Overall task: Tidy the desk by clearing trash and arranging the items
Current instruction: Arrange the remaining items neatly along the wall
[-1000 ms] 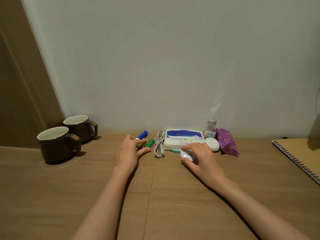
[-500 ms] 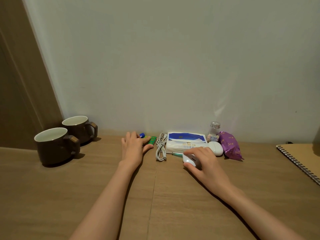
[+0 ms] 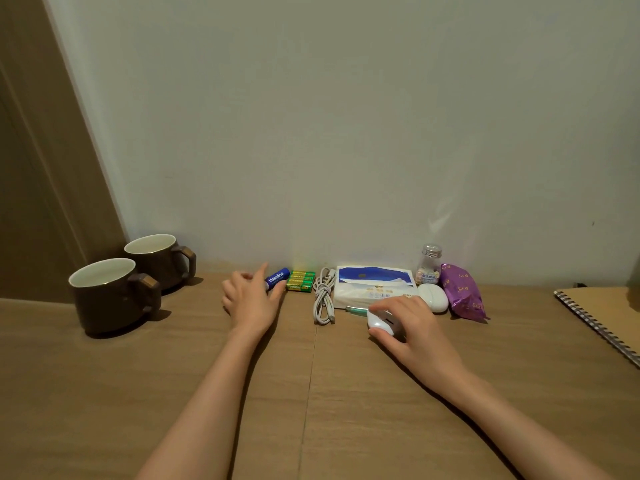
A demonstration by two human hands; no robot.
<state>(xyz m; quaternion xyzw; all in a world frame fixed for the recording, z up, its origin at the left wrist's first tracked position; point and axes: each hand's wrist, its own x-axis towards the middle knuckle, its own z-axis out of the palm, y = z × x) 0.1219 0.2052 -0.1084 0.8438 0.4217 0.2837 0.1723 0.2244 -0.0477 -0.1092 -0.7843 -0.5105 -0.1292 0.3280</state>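
The lip balm [image 3: 277,278] and the pack of batteries [image 3: 300,280] have been pushed back to the far edge of the table [image 3: 346,410]. They are now lined up side by side, left of the cable [image 3: 323,296] and the tissue pack [image 3: 374,284]. The left hand [image 3: 252,299], which covered them half a second ago, has been drawn off to the left and is held open, fingers relaxed, thumb just beside the lip balm. The right hand [image 3: 412,327] is kept curled round a small white device [image 3: 381,322] in front of the tissue pack. The row is judged nearly arranged, and the device is probably to be placed next.
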